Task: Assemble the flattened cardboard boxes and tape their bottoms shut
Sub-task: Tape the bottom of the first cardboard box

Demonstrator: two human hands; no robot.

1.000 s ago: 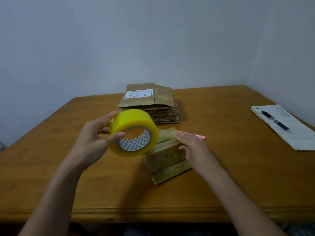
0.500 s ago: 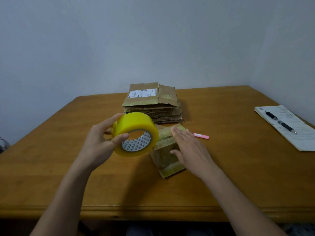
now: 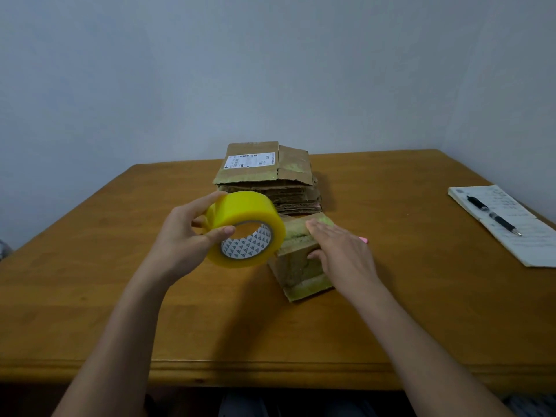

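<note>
Left hand: the left hand grips the yellow tape roll, fingers curled over its far rim and thumb pressed on the near edge; the roll is held tilted above the table, its patterned core facing the camera.
Right hand: the right hand lies with straight fingers on top of the small cardboard box, the thumb touching the box's near face; nothing is clamped.
Box: it stands on the table just right of the roll, its faces covered in shiny tape.
Flattened boxes: a stack of flattened cardboard lies just behind the box, a white label on the top piece.
Table: a wooden table, its front edge near the camera.
Other things: a pink pen peeks out behind the right hand; a notepad with a black pen on it lies at the right edge.
Room: a plain pale wall behind the table.
</note>
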